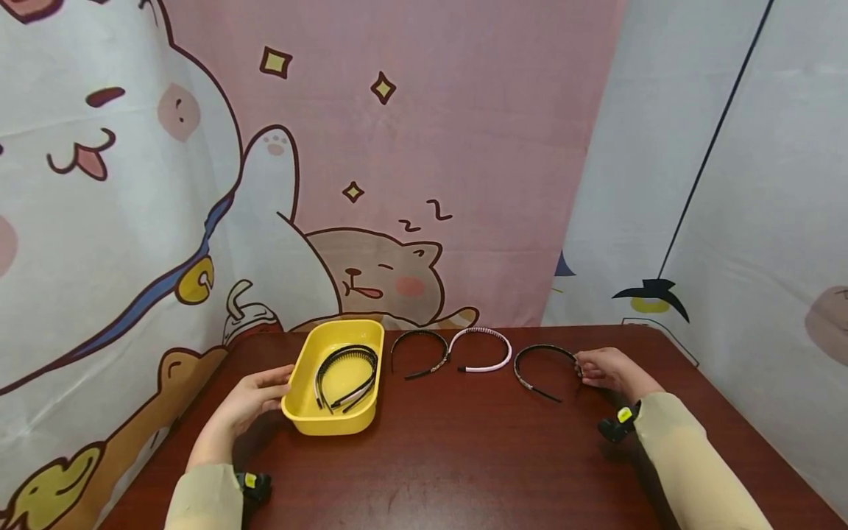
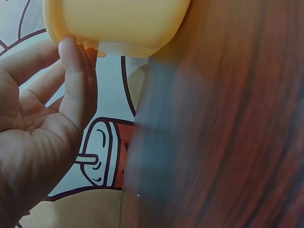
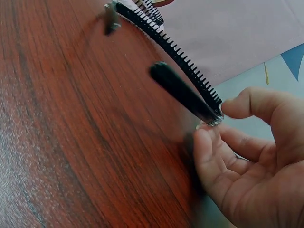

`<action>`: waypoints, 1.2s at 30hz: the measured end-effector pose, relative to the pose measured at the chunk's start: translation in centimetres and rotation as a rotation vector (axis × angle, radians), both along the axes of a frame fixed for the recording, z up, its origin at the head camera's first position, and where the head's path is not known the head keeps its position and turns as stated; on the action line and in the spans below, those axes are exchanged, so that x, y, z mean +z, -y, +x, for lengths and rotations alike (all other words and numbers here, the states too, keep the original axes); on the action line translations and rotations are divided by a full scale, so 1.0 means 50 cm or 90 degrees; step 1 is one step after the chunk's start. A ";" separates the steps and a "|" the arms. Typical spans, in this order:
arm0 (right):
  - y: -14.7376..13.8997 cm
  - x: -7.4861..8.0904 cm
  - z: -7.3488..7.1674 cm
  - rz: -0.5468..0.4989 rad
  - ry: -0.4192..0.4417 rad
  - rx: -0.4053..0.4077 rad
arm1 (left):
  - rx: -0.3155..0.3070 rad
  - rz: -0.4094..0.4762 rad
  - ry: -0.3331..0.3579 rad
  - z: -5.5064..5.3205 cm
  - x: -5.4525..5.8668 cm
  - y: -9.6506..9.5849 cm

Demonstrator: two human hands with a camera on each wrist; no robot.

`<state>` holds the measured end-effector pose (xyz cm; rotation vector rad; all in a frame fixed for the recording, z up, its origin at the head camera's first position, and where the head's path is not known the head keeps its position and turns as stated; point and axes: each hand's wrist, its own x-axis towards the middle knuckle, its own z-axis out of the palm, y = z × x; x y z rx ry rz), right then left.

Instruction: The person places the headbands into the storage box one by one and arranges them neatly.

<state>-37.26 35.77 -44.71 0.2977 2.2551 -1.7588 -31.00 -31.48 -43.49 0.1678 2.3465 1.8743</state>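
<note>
My left hand (image 1: 246,397) is at the left side of a yellow plastic tray (image 1: 296,412), with its fingers and thumb pinching the edge. Several dark headbands (image 1: 361,349) lie inside the tray, overlapping each other. At the right, my right hand (image 1: 608,368) pinches a black headband (image 1: 545,347) by one side of its curve. In the right wrist view this black headband (image 3: 183,61) shows comb-like teeth along its inner side and shiny trim near the fingertips (image 3: 203,140).
Between the tray and my right hand lie a black headband (image 1: 419,333) with a decorated part and a pale pink headband (image 1: 509,352), end to side. They rest on a dark red-brown wooden table (image 1: 450,456). A cartoon-printed cloth (image 1: 464,147) hangs behind the table.
</note>
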 end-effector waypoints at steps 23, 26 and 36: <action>0.011 0.004 0.005 0.014 -0.001 0.032 | 0.003 -0.004 -0.004 0.001 0.000 -0.004; 0.011 0.005 0.006 0.024 -0.006 0.035 | 0.006 -0.005 -0.005 0.003 0.001 -0.003; 0.011 0.003 0.006 0.027 -0.007 0.040 | 0.009 -0.006 -0.003 0.001 -0.001 -0.001</action>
